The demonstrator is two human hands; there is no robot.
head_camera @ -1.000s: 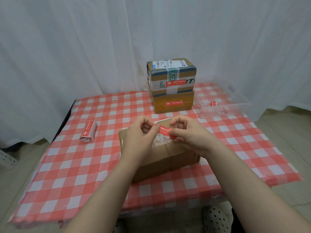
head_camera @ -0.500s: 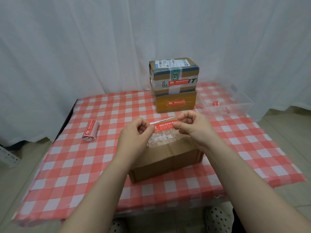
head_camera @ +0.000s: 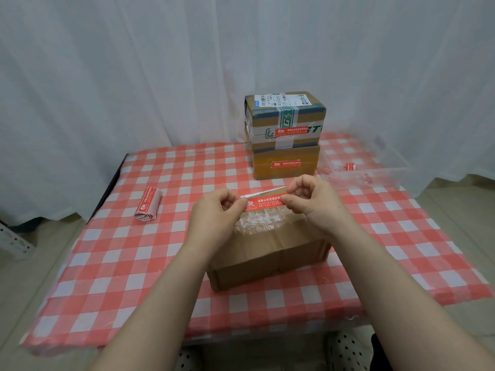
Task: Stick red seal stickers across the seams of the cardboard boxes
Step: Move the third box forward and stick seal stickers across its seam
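Head view. Surface: table under a red-and-white checked cloth (head_camera: 128,266), glossy and creased at the near edge. White sheer curtain (head_camera: 134,76) hangs in soft folds behind; pale floor (head_camera: 460,210) shows at the sides.

Left hand (head_camera: 217,214) and right hand (head_camera: 314,204) are raised side by side, fingers curled. Each pinches one end of a red seal sticker (head_camera: 265,202), a flat paper strip with white print stretched level between them. A white backing strip (head_camera: 263,193) sticks out along its far edge.

Directly below both hands: a plain brown cardboard box (head_camera: 267,254), rectangular, with crinkled clear tape on top.

Beyond the right hand: two stacked boxes, the upper (head_camera: 285,116) with green-printed tape and a white label, the lower (head_camera: 284,175) yellowish. Each has a red sticker on its front.

Well out from the left hand: a rolled bundle of stickers (head_camera: 148,207). Past the right hand: a clear plastic tray (head_camera: 388,174) with red scraps.
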